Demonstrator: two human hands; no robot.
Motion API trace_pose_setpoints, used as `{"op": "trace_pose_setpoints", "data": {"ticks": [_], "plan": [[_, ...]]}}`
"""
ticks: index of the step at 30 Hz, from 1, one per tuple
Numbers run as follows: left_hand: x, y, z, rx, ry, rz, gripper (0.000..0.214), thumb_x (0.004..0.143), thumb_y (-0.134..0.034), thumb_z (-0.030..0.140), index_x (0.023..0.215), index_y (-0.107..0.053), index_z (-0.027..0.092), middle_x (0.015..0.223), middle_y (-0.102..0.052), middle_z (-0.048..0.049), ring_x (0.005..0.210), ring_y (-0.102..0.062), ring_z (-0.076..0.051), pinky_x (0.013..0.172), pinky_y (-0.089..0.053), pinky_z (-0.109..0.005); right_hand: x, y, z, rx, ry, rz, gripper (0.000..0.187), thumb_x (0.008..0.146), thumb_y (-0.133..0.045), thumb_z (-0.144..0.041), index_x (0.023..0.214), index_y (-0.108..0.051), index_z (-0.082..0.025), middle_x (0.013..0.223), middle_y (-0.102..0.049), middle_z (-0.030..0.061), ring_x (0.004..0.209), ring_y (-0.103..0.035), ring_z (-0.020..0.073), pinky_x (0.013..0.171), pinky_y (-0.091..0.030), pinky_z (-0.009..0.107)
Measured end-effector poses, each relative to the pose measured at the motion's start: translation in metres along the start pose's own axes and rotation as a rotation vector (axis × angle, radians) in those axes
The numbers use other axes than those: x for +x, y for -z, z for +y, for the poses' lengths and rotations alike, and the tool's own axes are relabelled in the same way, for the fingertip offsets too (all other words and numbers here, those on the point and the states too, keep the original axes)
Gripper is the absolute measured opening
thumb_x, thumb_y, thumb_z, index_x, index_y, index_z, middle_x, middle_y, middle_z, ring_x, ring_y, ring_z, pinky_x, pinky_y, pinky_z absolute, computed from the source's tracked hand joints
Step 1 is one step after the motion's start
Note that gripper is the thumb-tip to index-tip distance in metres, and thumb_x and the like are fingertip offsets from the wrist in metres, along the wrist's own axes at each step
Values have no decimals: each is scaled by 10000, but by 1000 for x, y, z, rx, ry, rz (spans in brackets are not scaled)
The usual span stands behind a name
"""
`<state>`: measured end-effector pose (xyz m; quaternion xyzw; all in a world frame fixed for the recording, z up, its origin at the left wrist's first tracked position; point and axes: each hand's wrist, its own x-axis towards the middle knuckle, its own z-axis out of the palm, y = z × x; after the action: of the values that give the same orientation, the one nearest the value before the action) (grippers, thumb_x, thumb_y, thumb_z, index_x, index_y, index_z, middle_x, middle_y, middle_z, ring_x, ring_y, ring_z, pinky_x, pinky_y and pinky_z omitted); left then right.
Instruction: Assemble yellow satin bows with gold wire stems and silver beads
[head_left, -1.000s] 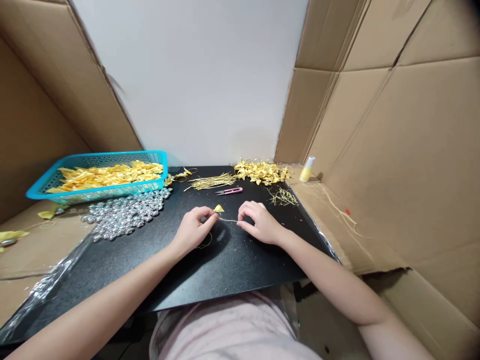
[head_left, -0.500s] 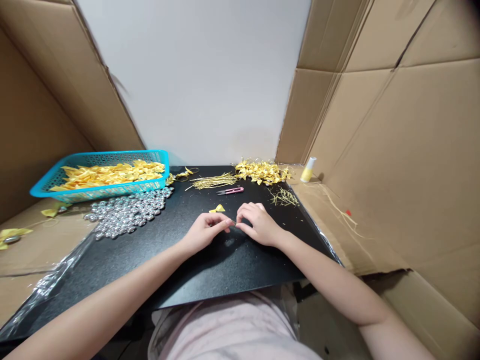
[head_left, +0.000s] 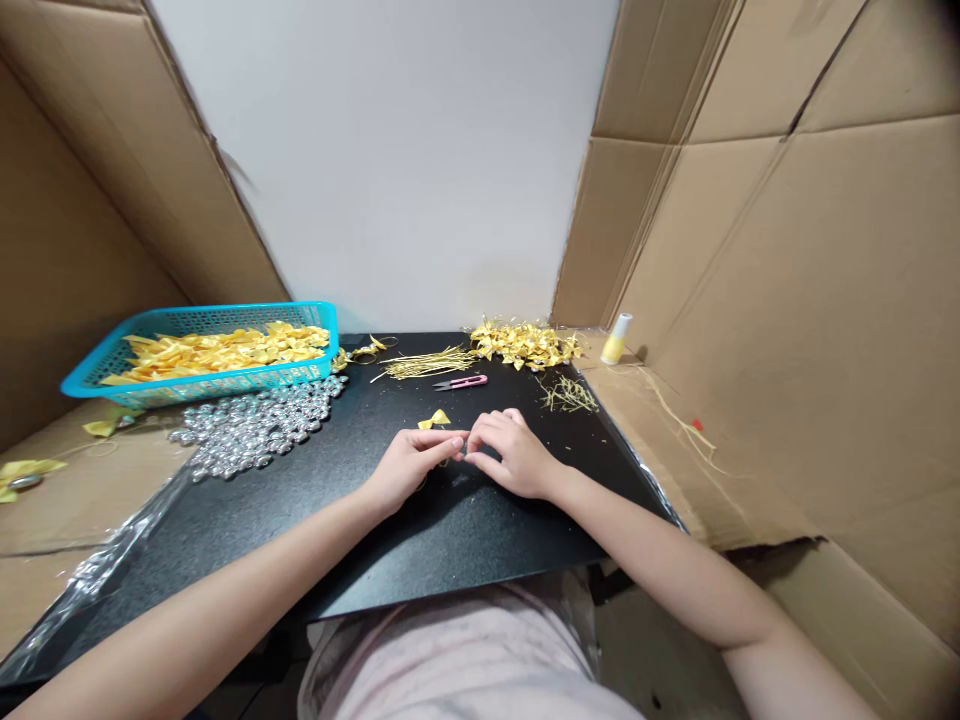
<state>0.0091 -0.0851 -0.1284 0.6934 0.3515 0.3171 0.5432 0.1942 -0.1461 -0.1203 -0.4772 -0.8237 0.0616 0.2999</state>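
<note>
Mid black mat (head_left: 450, 545), clear of its edges, left hand (head_left: 409, 467) and right hand (head_left: 508, 456) touch, grips pinched together.

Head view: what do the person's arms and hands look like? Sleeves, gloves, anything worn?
The left hand and right hand are bare, with no gloves and no watch or bracelet at the wrists. Rings are too small to tell. The left forearm and right forearm show no sleeves. A pale pink garment covers the torso.
</note>
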Motion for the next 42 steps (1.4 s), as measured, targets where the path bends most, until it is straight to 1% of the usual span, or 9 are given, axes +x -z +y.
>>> {"op": "trace_pose_setpoints", "data": {"ticks": [9,14,17,22,25,28,35,39,42], "plan": [[-1,3,-3,210,-111,-2,273,745,-684,393,815,-792,152,717,-753,-65,630,-621,-178,604,-462,-260,-1,0,3,23,-10,50,98,886,-577,-260,815,-559,-195,870,-616,22,857,-536,179,847,-317,360],[1,5,-1,130,-93,7,281,727,-694,411,778,-782,150,692,-743,-64,655,-636,-187,637,-478,-271,-1,1,5,311,-126,247,212,782,-656,-217,979,-583,-194,975,-623,48,910,-574,189,842,-431,342],[1,5,0,111,-80,-44,277,725,-697,411,776,-778,152,678,-739,-57,639,-629,-179,641,-476,-270,0,-3,7,409,-109,235,295,810,-643,-208,1102,-601,-190,1087,-644,75,990,-602,192,873,-454,341],[1,5,-1,145,-67,-66,321,745,-678,446,757,-761,136,668,-720,-53,590,-574,-149,589,-424,-254,1,-8,7,193,-74,213,46,854,-650,-221,859,-694,-209,951,-722,35,924,-618,189,872,-392,376],[1,7,-2,137,-50,-76,340,735,-689,469,692,-738,135,633,-689,-39,585,-542,-135,597,-402,-252,2,-7,7,169,-105,235,94,844,-668,-202,751,-685,-200,842,-724,13,833,-618,164,825,-378,350],[1,6,-4,34,-31,-76,363,719,-709,491,616,-706,142,591,-648,-21,596,-515,-123,623,-388,-248,2,-7,8,214,-123,251,103,836,-668,-181,735,-679,-192,820,-719,8,797,-617,150,785,-381,319],[7,1,-10,-401,154,16,451,556,-838,494,815,-782,128,736,-708,-82,533,-355,-65,529,-289,-224,1,-11,4,19,-34,192,89,846,-639,-191,761,-665,-193,781,-703,-5,758,-555,140,796,-290,335],[7,0,-10,-388,185,36,433,568,-836,478,846,-791,148,834,-740,-103,508,-303,-48,500,-256,-220,0,-10,2,-85,45,161,138,883,-585,-213,767,-657,-191,794,-699,3,752,-520,139,807,-258,343],[3,1,-8,-227,140,59,420,611,-801,473,886,-795,156,696,-718,-58,492,-323,-62,483,-248,-222,-1,-10,3,-128,88,142,140,891,-568,-211,783,-656,-193,815,-702,5,758,-508,141,815,-244,351]]}}
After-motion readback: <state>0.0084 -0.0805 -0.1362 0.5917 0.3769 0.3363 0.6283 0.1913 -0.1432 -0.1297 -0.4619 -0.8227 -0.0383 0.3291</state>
